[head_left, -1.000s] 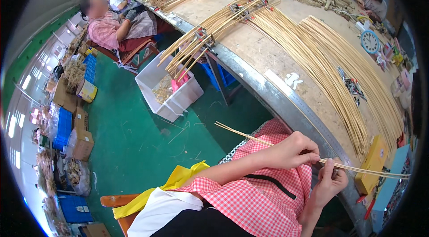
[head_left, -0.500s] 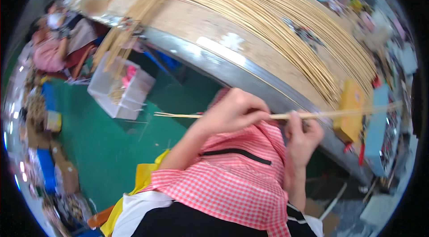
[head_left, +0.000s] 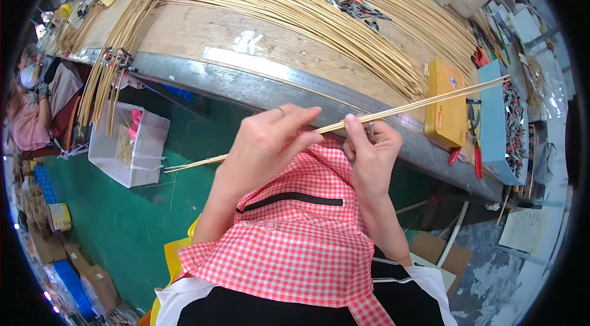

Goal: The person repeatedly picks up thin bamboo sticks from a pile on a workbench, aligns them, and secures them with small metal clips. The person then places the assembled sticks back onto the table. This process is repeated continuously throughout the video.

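A few long, thin bamboo sticks (head_left: 430, 100) run slantwise across my front, their right ends raised over the table edge. My right hand (head_left: 372, 148) pinches them between thumb and bent fingers. Farther left, my left hand (head_left: 261, 145) is around the same sticks, its index finger and thumb reaching forward along them; its palm hides part of their length. The left tips (head_left: 184, 166) stick out past my wrist above the green floor. A red-and-white checked apron (head_left: 289, 252) lies beneath both hands.
Long bamboo sticks (head_left: 295, 15) cover the worktable, with black clips (head_left: 359, 7) among them. A metal ruler (head_left: 295, 74) lies along its edge. To the right stand a yellow box (head_left: 447, 105), red-handled pliers (head_left: 474, 135) and a blue box (head_left: 495, 123) of clips. Lower left is a white bin (head_left: 150, 141).
My view has swung, so the table's right side sits nearer. The sticks tilt up more to the right. My left hand's index finger and thumb are spread farther apart; my right still pinches the sticks.
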`<state>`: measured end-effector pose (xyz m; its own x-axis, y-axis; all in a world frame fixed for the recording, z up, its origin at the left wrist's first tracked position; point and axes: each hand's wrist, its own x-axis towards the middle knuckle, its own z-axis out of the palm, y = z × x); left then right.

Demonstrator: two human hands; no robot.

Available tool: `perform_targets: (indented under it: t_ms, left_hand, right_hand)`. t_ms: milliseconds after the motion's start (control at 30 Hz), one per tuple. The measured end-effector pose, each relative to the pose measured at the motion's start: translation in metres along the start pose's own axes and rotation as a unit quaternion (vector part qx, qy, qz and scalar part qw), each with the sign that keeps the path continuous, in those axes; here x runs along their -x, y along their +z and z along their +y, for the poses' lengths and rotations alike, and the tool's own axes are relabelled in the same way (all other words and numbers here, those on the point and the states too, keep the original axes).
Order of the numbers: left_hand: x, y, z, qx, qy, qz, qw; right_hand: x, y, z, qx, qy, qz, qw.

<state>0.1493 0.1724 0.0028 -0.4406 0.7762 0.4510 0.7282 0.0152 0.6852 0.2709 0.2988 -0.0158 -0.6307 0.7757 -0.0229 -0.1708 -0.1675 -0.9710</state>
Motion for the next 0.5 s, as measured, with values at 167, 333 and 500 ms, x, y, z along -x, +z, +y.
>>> perform_targets:
  t_ms: [167, 333, 500]
  left_hand:
    - [0.006, 0.024, 0.001, -0.051, 0.028, 0.012, 0.998]
    - [0.005, 0.027, -0.005, -0.007, 0.032, 0.061, 0.998]
    - [0.001, 0.011, -0.014, 0.119, -0.065, 0.063, 0.989]
  right_hand:
    - [0.001, 0.002, 0.002, -0.007, -0.005, -0.001, 1.000]
    - [0.001, -0.001, 0.000, -0.018, -0.002, -0.074, 0.997]
    - [0.004, -0.004, -0.002, 0.070, -0.074, -0.167, 0.981]
